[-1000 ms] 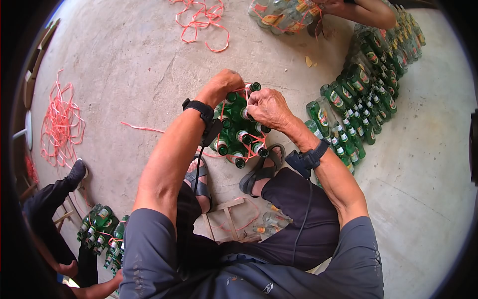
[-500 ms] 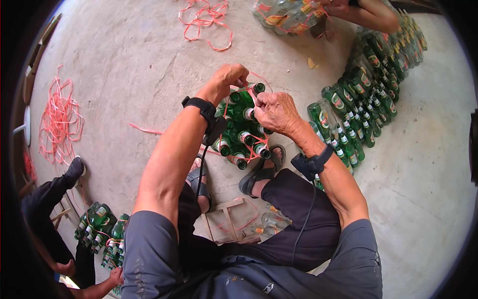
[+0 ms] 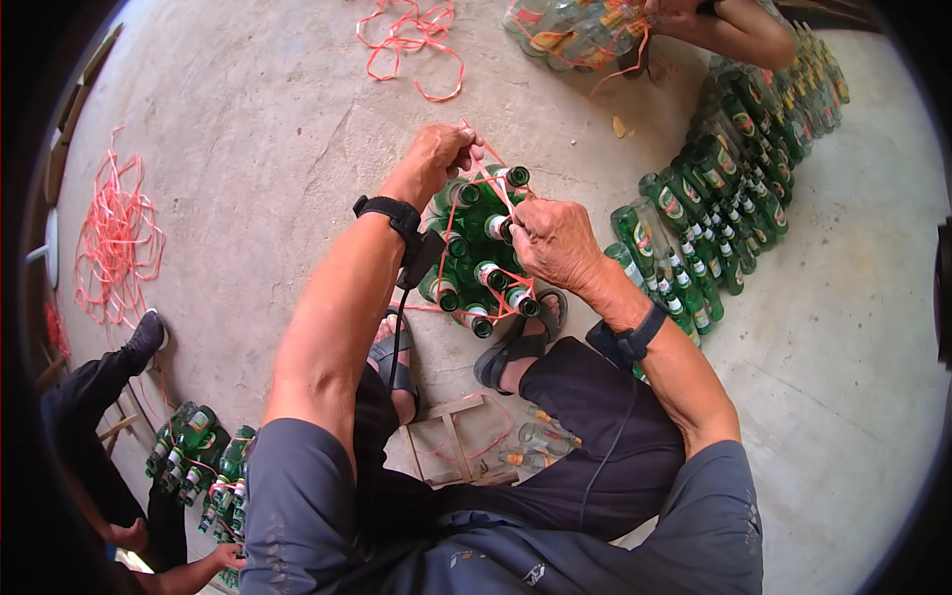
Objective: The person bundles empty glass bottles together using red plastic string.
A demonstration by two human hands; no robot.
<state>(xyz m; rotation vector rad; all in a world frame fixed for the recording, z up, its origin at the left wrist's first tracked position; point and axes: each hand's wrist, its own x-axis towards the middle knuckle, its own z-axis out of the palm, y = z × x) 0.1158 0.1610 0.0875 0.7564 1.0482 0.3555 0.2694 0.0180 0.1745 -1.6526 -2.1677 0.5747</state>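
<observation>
A bundle of green glass bottles stands upright between my feet, necks up. Pink plastic twine loops around the bottle necks. My left hand is closed on the twine above the far left side of the bundle. Closed on the same twine, my right hand is at the bundle's right side, close to a bottle neck. A taut length of twine runs between the two hands across the bottle tops. My right hand's fingertips are partly hidden from view.
Rows of green bottles lie along the right. Tangled pink twine lies at left, with another loose coil at the top. Another person's arm works at a clear-bottle bundle. A second person's hand touches green bottles lower left.
My left hand has moved slightly left and my right hand slightly right and down, drawing the twine straight between them. The other person's hands at the clear bottles shifted their twine.
</observation>
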